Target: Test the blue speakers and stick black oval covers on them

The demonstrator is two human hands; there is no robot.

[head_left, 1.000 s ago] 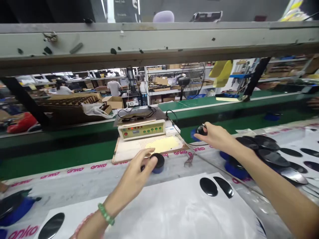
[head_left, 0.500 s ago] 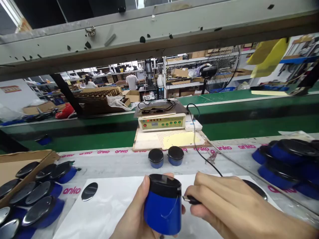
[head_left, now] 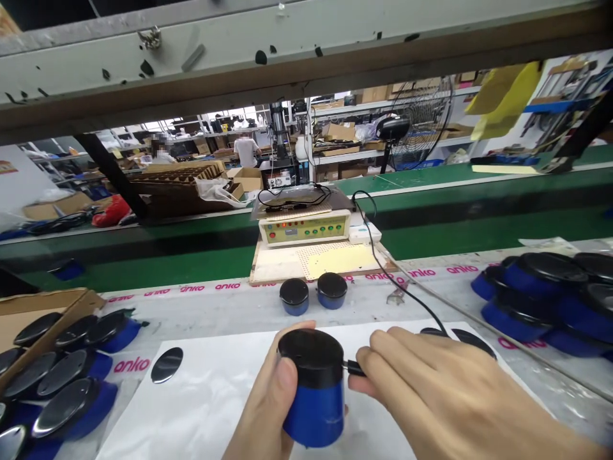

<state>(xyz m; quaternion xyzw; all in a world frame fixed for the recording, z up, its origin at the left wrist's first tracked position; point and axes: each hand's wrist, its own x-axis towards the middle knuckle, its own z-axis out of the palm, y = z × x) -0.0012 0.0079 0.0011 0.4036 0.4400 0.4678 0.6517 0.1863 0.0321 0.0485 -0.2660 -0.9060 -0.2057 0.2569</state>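
Note:
My left hand [head_left: 265, 399] is wrapped round a blue cylindrical device with a black top [head_left: 313, 396], held upright above a white sheet [head_left: 205, 396]. Between the thumb and fingers of my right hand [head_left: 426, 383] is a black cable plug [head_left: 354, 367]. Its metal tip meets the right side of the device's black part; how deep it sits I cannot tell. From my right hand the black cable [head_left: 397, 284] runs back towards a tester box [head_left: 304, 229] with lit indicators. Two small blue-and-black devices [head_left: 294, 296] [head_left: 332, 291] stand beyond my hands.
Many blue-and-black devices lie at the left [head_left: 71, 409] and in a pile at the right [head_left: 527, 313]. Round black discs [head_left: 167, 365] rest on the sheet. A beam [head_left: 215, 70] crosses overhead. Behind is a green conveyor [head_left: 431, 220].
The plug has moved left to meet the device's side. My left hand has turned the device, and its thumb now lies across the front. The view has shifted slightly.

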